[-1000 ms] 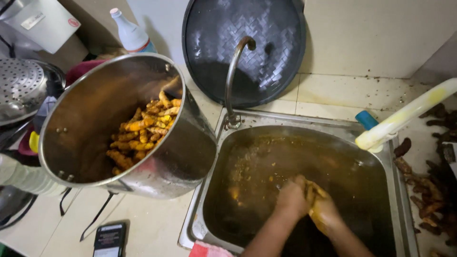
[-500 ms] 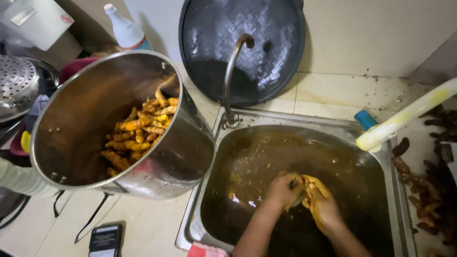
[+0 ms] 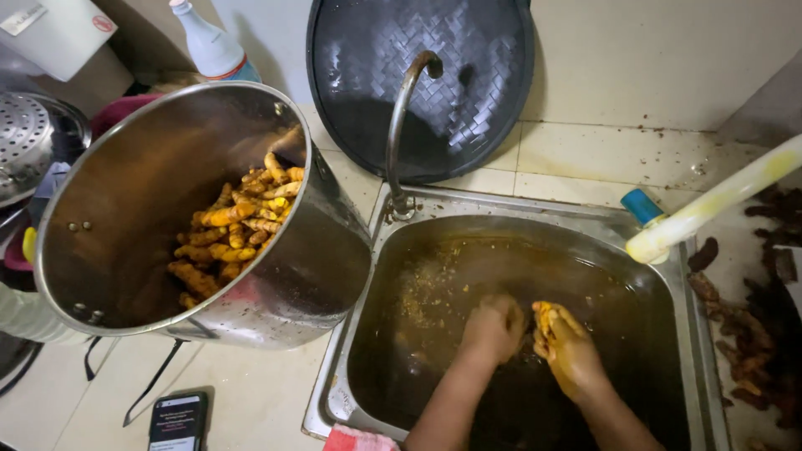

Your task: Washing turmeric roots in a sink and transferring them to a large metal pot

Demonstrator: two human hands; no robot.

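In the sink (image 3: 668, 276) of brown water, the left hand (image 3: 494, 327) is curled with its grip hidden; the right hand (image 3: 566, 347) closes on a yellow root (image 3: 545, 316). The steel pot (image 3: 276, 276) leans just beside.

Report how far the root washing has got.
Done: a heap of clean orange roots lies in the tilted steel pot. In hand: the left hand and right hand rub a root in the sink's murky water. Left: dark unwashed roots on the counter.
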